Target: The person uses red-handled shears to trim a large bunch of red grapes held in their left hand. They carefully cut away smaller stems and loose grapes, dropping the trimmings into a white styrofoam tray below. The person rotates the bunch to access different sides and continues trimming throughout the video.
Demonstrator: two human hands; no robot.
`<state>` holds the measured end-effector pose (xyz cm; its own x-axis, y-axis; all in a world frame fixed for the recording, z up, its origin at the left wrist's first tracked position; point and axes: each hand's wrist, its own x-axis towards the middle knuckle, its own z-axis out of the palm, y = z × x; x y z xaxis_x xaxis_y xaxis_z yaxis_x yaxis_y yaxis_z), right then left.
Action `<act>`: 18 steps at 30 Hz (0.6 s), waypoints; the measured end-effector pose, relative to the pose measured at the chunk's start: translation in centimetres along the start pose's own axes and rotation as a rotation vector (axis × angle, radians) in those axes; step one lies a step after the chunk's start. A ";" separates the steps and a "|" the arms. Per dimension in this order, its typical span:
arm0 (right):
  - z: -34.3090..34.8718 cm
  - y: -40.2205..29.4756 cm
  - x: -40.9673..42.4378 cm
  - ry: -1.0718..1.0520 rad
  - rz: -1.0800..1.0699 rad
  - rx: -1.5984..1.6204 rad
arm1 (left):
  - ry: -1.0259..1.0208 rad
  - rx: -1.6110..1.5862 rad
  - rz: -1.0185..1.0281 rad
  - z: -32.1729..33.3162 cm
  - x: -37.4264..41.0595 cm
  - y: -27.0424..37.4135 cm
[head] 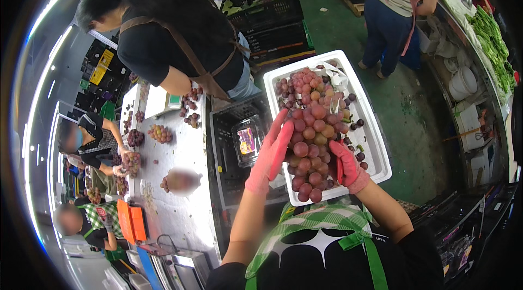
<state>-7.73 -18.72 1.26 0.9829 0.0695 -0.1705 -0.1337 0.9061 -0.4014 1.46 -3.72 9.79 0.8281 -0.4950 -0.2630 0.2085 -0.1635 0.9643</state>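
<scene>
A large bunch of reddish grapes [312, 151] lies between my gloved hands, over the near end of a white foam tray [378, 159]. My left hand [276, 147], in a pink glove, rests along the bunch's left side with its fingers straight. On the right side, my right hand [347, 163], gloved too, curls its fingers against the lower grapes. Whether the bunch is lifted off the tray I cannot tell. Another pinkish bunch [305, 81] sits farther up the tray, with loose dark grapes [360, 122] and white paper [338, 77] around it.
A black crate [222, 134] holding a clear plastic box with a label [246, 140] stands left of the tray. Beyond it, a metal table [184, 212] bears grape bunches and a scale [159, 102]. A co-worker [175, 32] stands close at upper left; stacked black crates [269, 16] stand behind.
</scene>
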 end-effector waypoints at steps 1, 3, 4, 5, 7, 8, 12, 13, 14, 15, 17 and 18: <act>-0.1 0.2 0.0 0.001 0.004 -0.007 | -0.026 0.040 0.000 -0.2 0.4 -0.2; -0.4 0.6 0.0 0.005 0.011 -0.022 | -0.079 0.120 -0.003 -0.6 1.2 -0.6; -0.3 0.5 -0.1 -0.002 0.036 -0.002 | -0.093 0.157 -0.034 -0.7 1.3 -0.4; -0.2 0.3 -0.2 -0.009 0.060 0.018 | -0.106 0.195 -0.064 -0.8 1.4 0.0; -0.2 0.3 -0.2 -0.011 0.094 0.061 | -0.116 0.215 -0.083 -0.8 1.5 -0.1; -0.4 0.5 -0.1 -0.007 0.104 0.086 | -0.113 0.198 -0.072 -0.9 1.7 -0.7; -1.3 0.1 0.0 -0.055 0.149 0.209 | -0.084 0.043 -0.047 -0.7 0.9 -0.3; -1.2 -0.2 0.0 -0.069 0.124 0.205 | -0.060 -0.013 -0.022 -0.8 0.7 -0.7; -1.1 -0.4 0.0 -0.082 0.099 0.200 | -0.036 -0.069 0.002 -0.8 0.7 -1.7; -1.0 -0.6 0.0 -0.096 0.074 0.198 | -0.012 -0.123 0.026 -0.9 0.6 -3.0; -1.1 -0.5 0.3 -0.112 0.085 0.242 | 0.076 -0.199 0.094 0.2 0.6 -6.2; -0.9 -0.6 0.4 -0.127 0.094 0.256 | -0.018 -0.436 0.016 1.1 0.1 -6.6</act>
<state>-7.36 -19.57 0.62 0.9778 0.1952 -0.0763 -0.2047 0.9678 -0.1467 -0.45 -3.66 3.37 0.8245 -0.5101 -0.2450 0.3993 0.2177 0.8906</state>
